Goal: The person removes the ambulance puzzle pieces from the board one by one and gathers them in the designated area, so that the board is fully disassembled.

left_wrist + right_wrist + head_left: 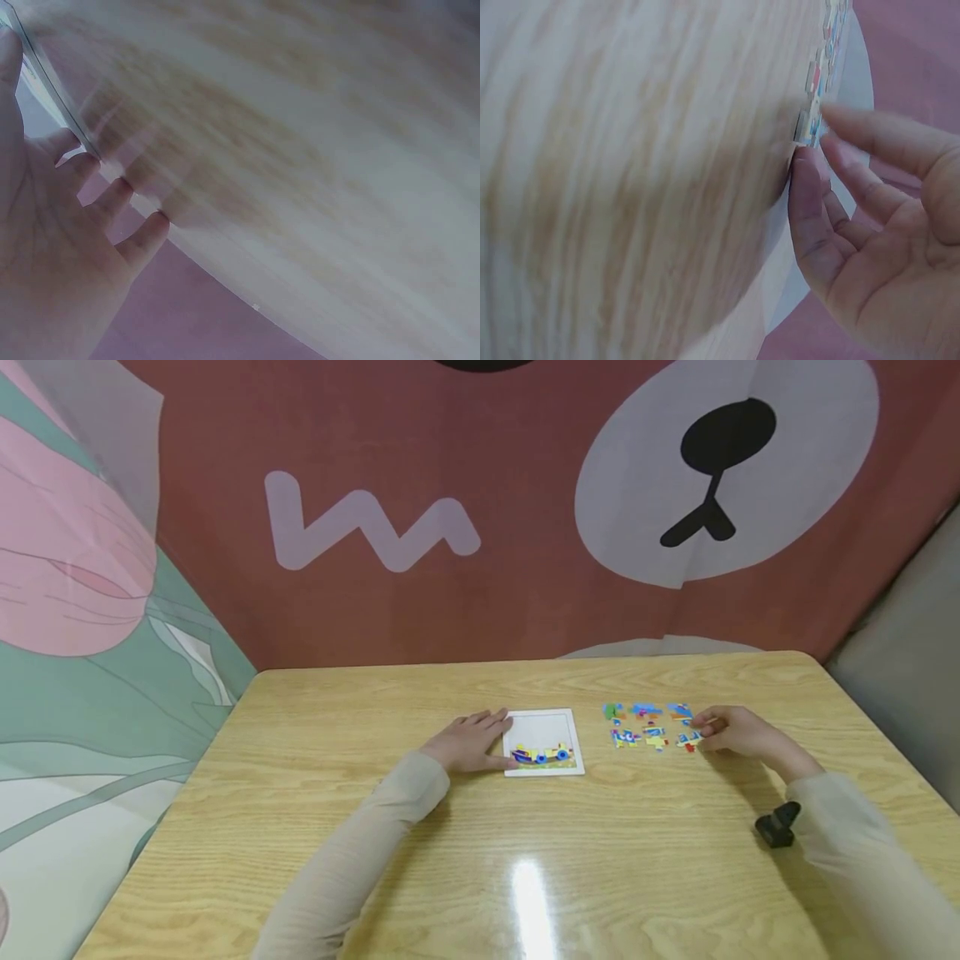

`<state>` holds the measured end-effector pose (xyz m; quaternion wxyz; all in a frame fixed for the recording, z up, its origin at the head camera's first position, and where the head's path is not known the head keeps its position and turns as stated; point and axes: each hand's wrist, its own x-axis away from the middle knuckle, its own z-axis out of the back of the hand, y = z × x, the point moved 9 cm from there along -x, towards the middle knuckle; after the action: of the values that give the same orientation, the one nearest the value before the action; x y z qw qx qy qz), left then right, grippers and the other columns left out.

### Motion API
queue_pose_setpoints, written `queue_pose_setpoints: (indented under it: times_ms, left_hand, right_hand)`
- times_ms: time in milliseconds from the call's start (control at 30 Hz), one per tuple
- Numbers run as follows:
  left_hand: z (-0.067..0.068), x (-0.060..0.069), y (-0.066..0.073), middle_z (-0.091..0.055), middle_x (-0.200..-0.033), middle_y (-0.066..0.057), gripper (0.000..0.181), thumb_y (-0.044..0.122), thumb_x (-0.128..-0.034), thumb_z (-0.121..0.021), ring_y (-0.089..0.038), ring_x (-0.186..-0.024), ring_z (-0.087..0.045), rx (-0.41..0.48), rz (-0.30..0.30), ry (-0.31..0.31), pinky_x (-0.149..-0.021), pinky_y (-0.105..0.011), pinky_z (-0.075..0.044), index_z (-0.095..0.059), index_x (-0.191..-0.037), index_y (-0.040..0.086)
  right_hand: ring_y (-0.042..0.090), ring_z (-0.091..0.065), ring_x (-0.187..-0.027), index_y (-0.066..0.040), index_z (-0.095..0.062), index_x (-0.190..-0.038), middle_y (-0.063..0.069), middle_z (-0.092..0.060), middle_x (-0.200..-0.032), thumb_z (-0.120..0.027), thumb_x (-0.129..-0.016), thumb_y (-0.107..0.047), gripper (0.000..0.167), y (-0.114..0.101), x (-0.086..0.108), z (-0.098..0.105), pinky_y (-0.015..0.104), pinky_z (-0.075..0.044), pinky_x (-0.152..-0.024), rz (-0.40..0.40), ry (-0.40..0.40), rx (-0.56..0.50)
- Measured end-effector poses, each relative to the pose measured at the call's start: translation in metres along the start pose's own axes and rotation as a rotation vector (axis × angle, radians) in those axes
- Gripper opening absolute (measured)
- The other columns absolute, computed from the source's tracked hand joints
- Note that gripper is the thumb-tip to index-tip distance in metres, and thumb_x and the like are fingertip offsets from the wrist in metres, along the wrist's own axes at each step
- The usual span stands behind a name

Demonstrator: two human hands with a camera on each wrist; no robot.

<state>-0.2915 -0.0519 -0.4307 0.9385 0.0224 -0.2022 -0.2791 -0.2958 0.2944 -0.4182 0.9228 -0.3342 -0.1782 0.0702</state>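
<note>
A white square puzzle tray lies on the table, its lower part filled with joined pieces showing blue wheels. My left hand rests with spread fingers on the tray's left edge; the left wrist view shows that hand against the tray's edge. Several loose pieces lie in two rough rows right of the tray. At their right end my right hand has thumb and fingers about a piece. In the right wrist view the fingertips of my right hand touch a piece; whether it is gripped is unclear.
A small black object is beside the right sleeve. The wooden table ends at the back against a brown printed cloth. Some small pieces lie between the two rows.
</note>
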Motion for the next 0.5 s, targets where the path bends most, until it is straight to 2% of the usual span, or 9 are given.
queue_pose_setpoints:
  times_ms: [133, 267, 500]
  left_hand:
    - [0.0027, 0.0011, 0.0007, -0.004, -0.163, 0.005, 0.081, 0.067, -0.0913, -0.04, -0.022, -0.151, -0.01, 0.003, 0.002, 0.004, -0.122, -0.049, -0.014, -0.012, -0.155, 0.025]
    - [0.0046, 0.0021, 0.0013, -0.005, -0.163, 0.005, 0.081, 0.066, -0.0915, -0.041, -0.022, -0.151, -0.011, 0.014, 0.003, 0.006, -0.122, -0.049, -0.014, -0.012, -0.155, 0.025]
    - [0.001, 0.0, 0.0016, -0.005, -0.163, 0.004, 0.082, 0.067, -0.0912, -0.04, -0.023, -0.151, -0.011, 0.008, -0.004, 0.005, -0.122, -0.049, -0.015, -0.012, -0.155, 0.024]
  right_hand:
    - [0.001, -0.05, -0.08, 0.017, -0.051, -0.118, 0.023, -0.062, -0.103, -0.07, -0.084, -0.009, 0.048, -0.0027, -0.0015, 0.0009, 0.017, -0.045, -0.064, 0.011, -0.009, 0.033]
    - [0.002, -0.049, -0.08, 0.018, -0.054, -0.113, 0.026, -0.061, -0.101, -0.069, -0.082, -0.005, 0.042, -0.0051, -0.0028, 0.0031, 0.016, -0.044, -0.065, 0.03, 0.009, 0.059]
    - [0.004, -0.049, -0.077, 0.019, -0.055, -0.112, 0.019, -0.062, -0.094, -0.067, -0.083, -0.002, 0.038, -0.0026, 0.0004, 0.0027, 0.017, -0.043, -0.064, -0.005, 0.021, 0.034]
